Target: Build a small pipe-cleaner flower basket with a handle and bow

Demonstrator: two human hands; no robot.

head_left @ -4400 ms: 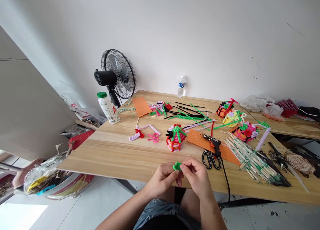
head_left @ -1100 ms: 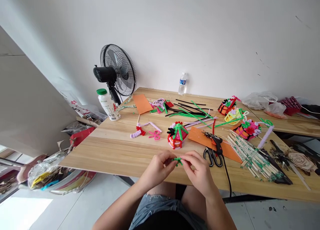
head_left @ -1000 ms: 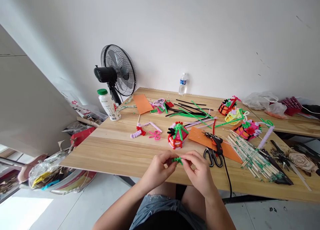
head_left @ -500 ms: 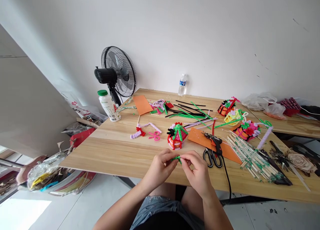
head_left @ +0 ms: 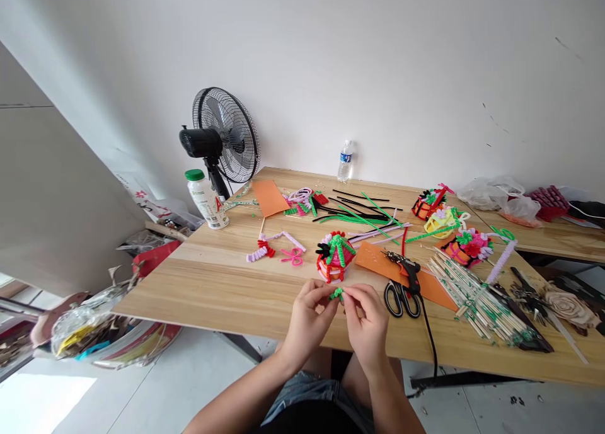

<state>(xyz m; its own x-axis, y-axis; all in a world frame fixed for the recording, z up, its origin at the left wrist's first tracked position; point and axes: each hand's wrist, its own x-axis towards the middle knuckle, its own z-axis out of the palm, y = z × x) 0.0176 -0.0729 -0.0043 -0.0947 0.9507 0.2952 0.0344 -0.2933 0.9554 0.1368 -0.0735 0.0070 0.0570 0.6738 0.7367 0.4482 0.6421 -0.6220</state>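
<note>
Between the fingertips of my left hand [head_left: 312, 320] and my right hand [head_left: 366, 320] is a small, bent green pipe cleaner [head_left: 336, 293]. Both hands pinch it just above the table's front edge. Right behind them stands a little basket-like piece [head_left: 334, 257] made of red, pink, orange and green pipe cleaners, with a black tuft on its left side. A pink pipe-cleaner bow [head_left: 293, 256] lies to its left, beside a lilac and red coiled piece [head_left: 259, 252]. Fingers cover part of the green piece.
A glue gun [head_left: 405, 269] rests on orange card [head_left: 371, 257], with scissors [head_left: 401, 300] below. Loose pipe cleaners [head_left: 362, 213] lie behind. Bundled sticks [head_left: 477, 302] and several finished pieces [head_left: 467, 245] sit right. A white bottle [head_left: 207, 201], fan [head_left: 224, 135] and water bottle [head_left: 345, 160] stand farther back.
Both hands have risen slightly with the green pipe cleaner, and more of it shows between the fingertips. The things on the table have stayed in place.
</note>
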